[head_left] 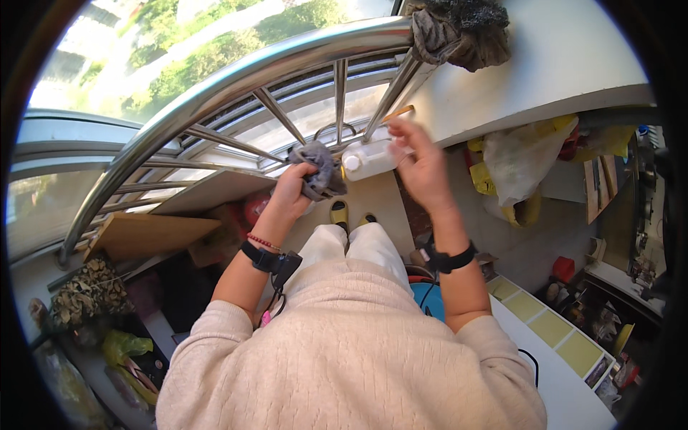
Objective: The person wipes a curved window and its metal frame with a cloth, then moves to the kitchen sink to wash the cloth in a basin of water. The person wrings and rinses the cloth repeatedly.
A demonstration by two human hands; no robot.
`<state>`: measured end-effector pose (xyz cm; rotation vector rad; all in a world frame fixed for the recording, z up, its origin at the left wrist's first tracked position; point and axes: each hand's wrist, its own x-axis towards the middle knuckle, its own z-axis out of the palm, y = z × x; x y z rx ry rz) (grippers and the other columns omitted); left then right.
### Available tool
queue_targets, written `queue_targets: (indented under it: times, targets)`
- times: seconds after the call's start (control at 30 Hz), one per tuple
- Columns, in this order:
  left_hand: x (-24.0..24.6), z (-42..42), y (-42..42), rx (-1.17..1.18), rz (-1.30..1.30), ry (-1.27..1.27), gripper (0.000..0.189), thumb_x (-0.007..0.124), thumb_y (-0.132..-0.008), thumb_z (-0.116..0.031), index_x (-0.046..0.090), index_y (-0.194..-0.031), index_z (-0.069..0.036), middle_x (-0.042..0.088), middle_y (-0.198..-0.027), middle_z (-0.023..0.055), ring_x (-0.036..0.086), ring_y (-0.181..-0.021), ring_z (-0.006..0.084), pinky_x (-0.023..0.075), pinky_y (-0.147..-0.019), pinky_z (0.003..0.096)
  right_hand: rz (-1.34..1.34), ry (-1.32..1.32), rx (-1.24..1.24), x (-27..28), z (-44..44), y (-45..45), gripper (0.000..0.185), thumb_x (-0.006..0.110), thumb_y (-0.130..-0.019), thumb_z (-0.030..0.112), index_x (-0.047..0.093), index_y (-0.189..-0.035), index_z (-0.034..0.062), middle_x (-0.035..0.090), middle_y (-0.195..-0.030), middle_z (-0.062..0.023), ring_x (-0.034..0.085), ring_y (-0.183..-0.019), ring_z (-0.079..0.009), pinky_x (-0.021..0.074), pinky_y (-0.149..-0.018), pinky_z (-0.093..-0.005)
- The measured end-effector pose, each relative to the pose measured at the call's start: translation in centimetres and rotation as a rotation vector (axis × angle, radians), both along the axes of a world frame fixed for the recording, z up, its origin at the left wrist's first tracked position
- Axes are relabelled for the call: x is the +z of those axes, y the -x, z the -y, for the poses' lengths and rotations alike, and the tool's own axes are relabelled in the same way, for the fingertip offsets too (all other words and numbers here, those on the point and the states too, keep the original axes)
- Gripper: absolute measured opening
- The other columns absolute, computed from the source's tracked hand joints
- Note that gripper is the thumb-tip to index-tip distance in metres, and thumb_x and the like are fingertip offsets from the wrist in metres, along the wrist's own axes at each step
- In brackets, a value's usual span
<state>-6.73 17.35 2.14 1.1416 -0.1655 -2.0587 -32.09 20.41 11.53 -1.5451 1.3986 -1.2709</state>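
Note:
My left hand [293, 191] is closed around a crumpled grey cloth [321, 173], held just inside the metal railing. My right hand [423, 166], a little blurred, is raised to the right with its fingers bent and apart, and I see nothing in it. Beside its fingers lies a translucent white plastic jug [371, 158] with a white cap, at the foot of the railing. Part of the jug is hidden behind the right hand. A curved stainless steel railing [269, 56] runs in front of the window, above both hands.
A dark, rumpled cloth [459, 35] hangs over the railing's right end, by a white wall ledge [543, 75]. An orange stick [399, 113] shows behind the jug. Plastic bags [527, 156] hang at right. A wooden board [153, 236] leans at left. A blue round object [430, 301] is beside my legs.

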Motion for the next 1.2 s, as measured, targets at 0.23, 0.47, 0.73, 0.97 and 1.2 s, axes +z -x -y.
queue_targets:
  times: [0.23,0.47,0.73,0.97,1.2]
  targets:
    - [-2.6,-4.7,10.3,-0.237,-0.270,-0.290,0.022,0.053,-0.092,-0.015,0.061,-0.109,-0.003,0.067,-0.107,0.0114,0.066,-0.099,0.0251,0.0513,-0.097,0.0430,0.100,-0.189,-0.135,-13.1,-7.9,-3.3,0.074,0.078,-0.084,0.039,0.047,-0.141,0.0019,0.046,-0.142,-0.0194,0.048,-0.130,-0.0300,0.0389,-0.108,-0.0389]
    - [-3.7,-10.2,15.4,-0.484,-0.171,-0.151,0.046,0.053,-0.099,-0.052,0.060,-0.122,-0.013,0.061,-0.125,0.0009,0.052,-0.120,0.0162,0.0340,-0.110,0.0389,0.693,-0.376,-0.670,-17.5,-12.5,-2.3,0.024,0.068,-0.093,0.014,0.065,-0.114,0.0017,0.067,-0.104,-0.0045,0.063,-0.094,-0.0170,0.0520,-0.086,-0.0316]
    - [-7.4,-10.6,11.8,-0.894,0.074,0.019,0.080,0.057,-0.097,-0.050,0.026,-0.155,-0.005,0.031,-0.157,0.0082,0.027,-0.144,0.0203,0.0183,-0.119,0.0360,1.186,-0.437,-0.867,-21.0,-13.0,-5.5,0.023,0.064,-0.095,0.017,0.063,-0.109,-0.0015,0.067,-0.098,-0.0094,0.066,-0.080,-0.0207,0.0601,-0.069,-0.0359]
    - [-16.1,-9.8,3.0,-0.902,0.081,-0.079,0.067,0.053,-0.103,-0.036,0.026,-0.156,-0.003,0.030,-0.159,0.0126,0.029,-0.145,0.0218,0.0210,-0.119,0.0362,1.304,-0.557,-1.058,-33.2,-12.3,-8.4,0.024,0.066,-0.094,0.021,0.062,-0.109,0.0030,0.066,-0.096,-0.0106,0.066,-0.077,-0.0215,0.0584,-0.060,-0.0374]
    - [-28.3,-12.4,-4.4,-0.728,0.177,-0.385,0.041,0.054,-0.103,-0.029,0.052,-0.136,-0.005,0.062,-0.129,0.0077,0.062,-0.111,0.0176,0.0486,-0.098,0.0329,0.744,-0.566,-0.855,-45.3,-5.4,0.9,0.033,0.076,-0.087,0.017,0.064,-0.115,0.0038,0.067,-0.094,-0.0046,0.064,-0.074,-0.0151,0.0544,-0.058,-0.0329]
